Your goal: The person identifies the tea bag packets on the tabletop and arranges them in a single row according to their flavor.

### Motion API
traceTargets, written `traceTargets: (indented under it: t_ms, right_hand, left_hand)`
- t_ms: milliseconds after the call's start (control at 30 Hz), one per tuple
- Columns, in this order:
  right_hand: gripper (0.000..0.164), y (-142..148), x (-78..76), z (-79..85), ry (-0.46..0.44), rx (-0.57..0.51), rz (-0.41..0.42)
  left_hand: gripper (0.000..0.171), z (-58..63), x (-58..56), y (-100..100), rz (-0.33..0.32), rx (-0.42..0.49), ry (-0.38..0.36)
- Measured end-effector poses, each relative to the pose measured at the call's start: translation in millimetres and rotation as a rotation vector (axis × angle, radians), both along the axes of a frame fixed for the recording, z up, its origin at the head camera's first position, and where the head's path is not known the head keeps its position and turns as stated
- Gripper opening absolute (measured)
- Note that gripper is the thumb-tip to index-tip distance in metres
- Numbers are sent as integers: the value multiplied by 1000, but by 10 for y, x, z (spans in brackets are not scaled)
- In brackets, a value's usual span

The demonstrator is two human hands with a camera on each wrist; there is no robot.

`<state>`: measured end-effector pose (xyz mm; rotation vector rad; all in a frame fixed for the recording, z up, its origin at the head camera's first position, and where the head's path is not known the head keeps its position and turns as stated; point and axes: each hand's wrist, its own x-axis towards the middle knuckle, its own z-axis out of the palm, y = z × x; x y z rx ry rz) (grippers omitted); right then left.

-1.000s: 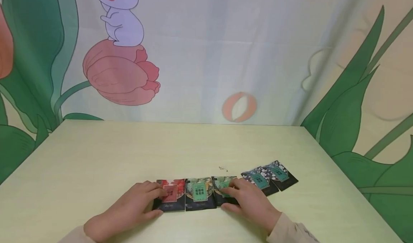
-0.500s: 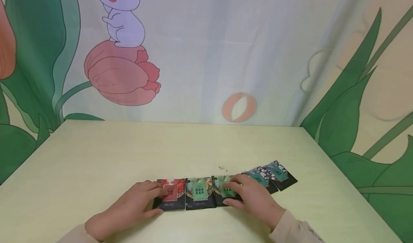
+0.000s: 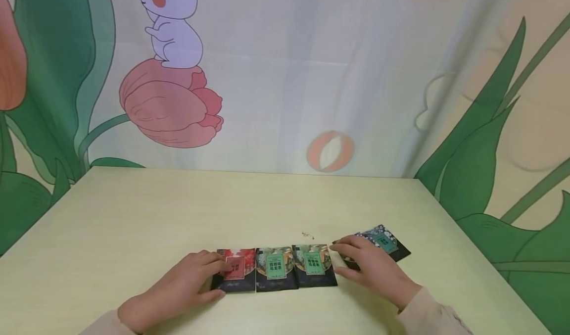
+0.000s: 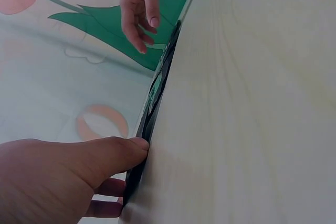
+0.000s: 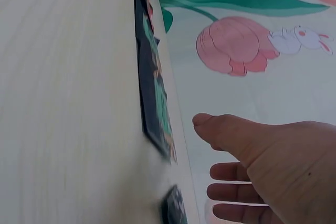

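A red tea sachet (image 3: 245,271) lies at the left end of a row on the table. My left hand (image 3: 184,278) rests on it, index finger on the front and thumb at the lower edge. Two green-labelled tea sachets, one in the middle (image 3: 276,269) and one on the right (image 3: 315,265), continue the row. My right hand (image 3: 374,268) hovers with spread, relaxed fingers above a dark floral sachet (image 3: 352,264), which it mostly covers. In the right wrist view the right hand (image 5: 262,166) has nothing between thumb and fingers. Another floral sachet (image 3: 386,243) lies tilted beyond it.
Small dark marks (image 3: 307,235) show on the pale table (image 3: 200,206) behind the row. A printed curtain (image 3: 267,77) with flowers and a rabbit hangs at the table's back edge.
My right hand has left the right green-labelled sachet and moved right, over the nearer floral sachet. That green-labelled sachet is now fully uncovered. The left hand stays in place.
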<state>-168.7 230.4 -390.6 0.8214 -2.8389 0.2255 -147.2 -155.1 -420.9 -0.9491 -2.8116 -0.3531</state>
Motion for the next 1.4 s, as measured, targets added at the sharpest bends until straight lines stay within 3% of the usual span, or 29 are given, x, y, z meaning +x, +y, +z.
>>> traceTargets:
  t_ms: [367, 800, 1400]
  right_hand:
    - [51, 373, -70, -6, -185, 11, -53]
    - [49, 436, -110, -62, -207, 49, -80]
    - [45, 421, -109, -114, -129, 80, -33]
  left_hand:
    - [39, -3, -1, -2, 11, 1, -19]
    - [38, 28, -1, 14, 30, 7, -51]
    - [37, 25, -3, 9, 16, 11, -46]
